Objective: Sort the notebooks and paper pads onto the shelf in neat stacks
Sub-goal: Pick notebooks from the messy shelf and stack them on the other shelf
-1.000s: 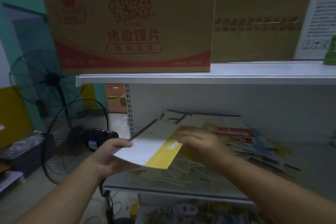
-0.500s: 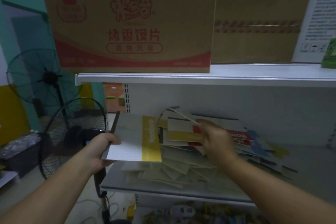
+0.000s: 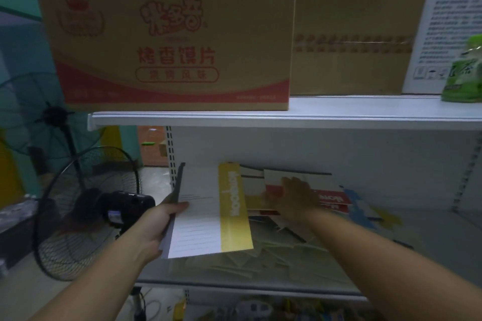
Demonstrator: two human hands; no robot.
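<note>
Dim stockroom background: two floor fans (image 3: 86,214) are standing at far left and a big cardboard box (image 3: 169,44) is sitting on the upper shelf (image 3: 313,116).

The left hand (image 3: 159,224) is gripping the yellow-banded notebook (image 3: 208,216) by its left edge, thumb on the cover and fingers curled underneath. It is holding the notebook in the air over the front left of the lower shelf (image 3: 430,247), cover tilted toward the camera. The notebook is looking thin and light with a soft cover. It is likely to flex when held by one edge, so a grip near the spine or a flat hand under the middle should be steadier.

The right hand (image 3: 294,198) is reaching into the loose pile (image 3: 336,199) of pads further back on the same shelf, resting on a red-and-white pad (image 3: 273,182). It is motion-blurred, so I cannot tell whether the fingers are pinching the pad or just pressing on it. The pile is overlapping at odd angles. The covers look glossy and likely slippery, so sliding one out could drag its neighbours; lifting from a free corner is the safer bet.

Hard to read: low light is washing out the pale sheets at the front of the shelf, so their count and edges are unclear. The held notebook and both forearms are covering part of the pile. A green packet (image 3: 464,70) is getting cut off at the right edge, and the clutter below the shelf is too dark to identify.
</note>
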